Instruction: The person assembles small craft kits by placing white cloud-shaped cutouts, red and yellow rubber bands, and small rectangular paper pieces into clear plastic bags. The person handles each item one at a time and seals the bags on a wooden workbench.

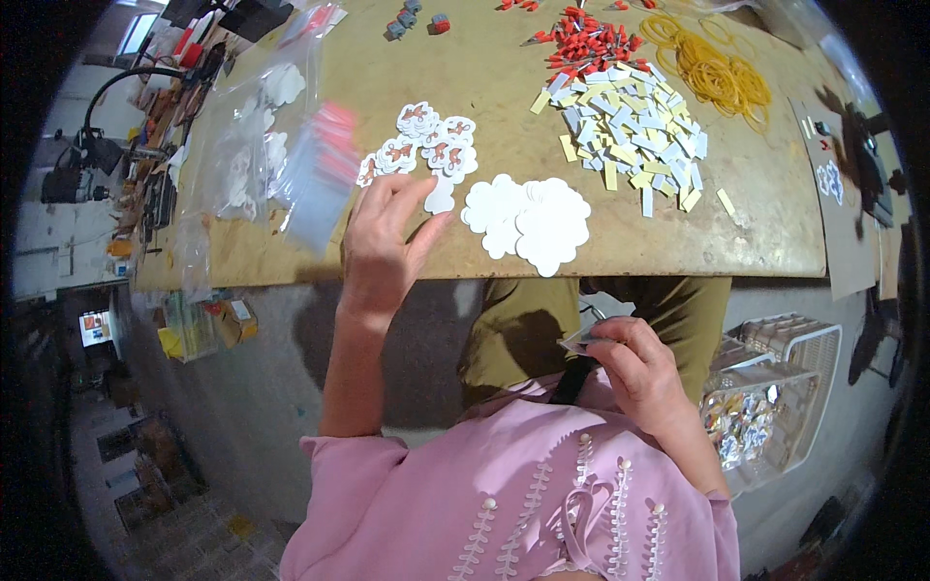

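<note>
My left hand point(386, 237) reaches over the near edge of the wooden table point(504, 107), its fingertips on a white flower-shaped card point(441, 197) beside a cluster of printed flower cards point(429, 145). A pile of blank white flower cards point(531, 221) lies just right of that hand. My right hand point(630, 368) is down over my lap, fingers closed on a small clear packet point(579, 339).
Clear plastic bags point(266, 145) lie at the table's left. A heap of white and yellow strips point(630, 126), red clips point(586, 44) and yellow rubber bands point(717, 73) sit at the back right. A white wire basket point(775, 387) with filled packets stands by my right side.
</note>
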Motion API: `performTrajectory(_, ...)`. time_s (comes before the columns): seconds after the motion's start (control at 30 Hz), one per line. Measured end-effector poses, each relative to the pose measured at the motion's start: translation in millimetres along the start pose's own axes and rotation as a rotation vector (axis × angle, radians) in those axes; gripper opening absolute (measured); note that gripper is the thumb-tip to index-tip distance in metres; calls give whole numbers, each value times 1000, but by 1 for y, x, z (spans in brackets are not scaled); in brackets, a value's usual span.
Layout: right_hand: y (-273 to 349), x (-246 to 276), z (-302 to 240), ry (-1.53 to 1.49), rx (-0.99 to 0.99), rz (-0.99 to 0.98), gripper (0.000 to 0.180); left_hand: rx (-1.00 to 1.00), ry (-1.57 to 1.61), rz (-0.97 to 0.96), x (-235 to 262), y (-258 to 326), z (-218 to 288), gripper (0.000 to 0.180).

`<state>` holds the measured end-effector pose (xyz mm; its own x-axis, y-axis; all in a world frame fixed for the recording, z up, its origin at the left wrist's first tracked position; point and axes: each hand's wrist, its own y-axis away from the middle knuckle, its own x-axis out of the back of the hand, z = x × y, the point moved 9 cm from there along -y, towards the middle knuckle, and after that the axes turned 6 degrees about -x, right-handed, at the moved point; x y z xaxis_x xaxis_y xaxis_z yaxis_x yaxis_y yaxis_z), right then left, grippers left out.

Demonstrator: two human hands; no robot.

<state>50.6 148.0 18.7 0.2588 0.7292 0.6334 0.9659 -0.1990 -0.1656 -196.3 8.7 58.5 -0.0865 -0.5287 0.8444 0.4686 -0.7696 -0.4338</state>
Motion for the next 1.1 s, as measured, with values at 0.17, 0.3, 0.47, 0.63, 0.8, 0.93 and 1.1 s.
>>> performTrajectory(0.17, -2, -1, 1, -1, -7, 4, 26, 46, 174, 10, 1, 1, -10, 18)
performTrajectory(0.3, -1, -2, 0, 5, 8, -7, 25, 214, 234, 65, 3, 5, -20, 12)
performTrajectory(0.47, -6, 7, -10, 56, 82, 46, 28, -10, 163, 298, 24, 14, 21, 12)
performTrajectory(0.63, -6, 10, -21, 70, 151, 102, 24, -118, 502, 10, 3, 26, 133, 23)
performTrajectory(0.8, -4, 12, -26, 61, 177, 110, 24, -198, 387, -85, -23, 33, 154, 30)
performTrajectory(0.93, -3, 12, -22, 51, 155, 97, 24, -253, 295, -47, -25, 38, 162, 28)
performTrajectory(1.1, -3, 12, -19, 39, 143, 107, 25, -287, 263, -80, -36, 38, 160, 28)
